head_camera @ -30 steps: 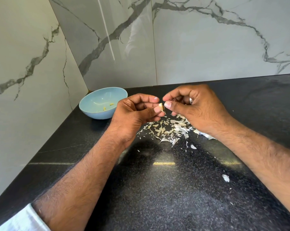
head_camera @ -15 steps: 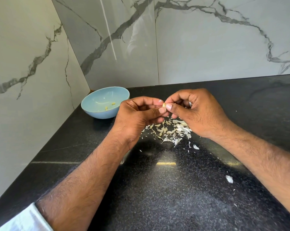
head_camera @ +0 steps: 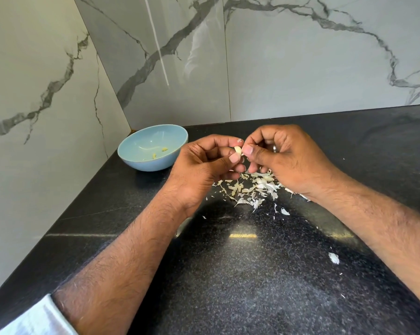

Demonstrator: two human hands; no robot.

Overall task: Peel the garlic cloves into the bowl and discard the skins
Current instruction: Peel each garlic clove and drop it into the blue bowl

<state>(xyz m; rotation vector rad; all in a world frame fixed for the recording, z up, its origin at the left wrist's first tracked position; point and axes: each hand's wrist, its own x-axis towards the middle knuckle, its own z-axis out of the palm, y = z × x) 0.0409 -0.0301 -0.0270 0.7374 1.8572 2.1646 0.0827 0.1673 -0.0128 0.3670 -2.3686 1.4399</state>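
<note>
Gray marble walls (head_camera: 300,68) are seen behind a black counter (head_camera: 252,274). One small garlic clove (head_camera: 238,150) is pinched between the thumb and fingers of the left hand (head_camera: 204,165), up above the counter. It is also pinched at its right side by the fingertips of the right hand (head_camera: 283,158). Peeled skins (head_camera: 254,187) are piled on the counter under both hands. A blue bowl (head_camera: 153,147) is set near the corner, left of the hands, with a few small bits inside
</note>
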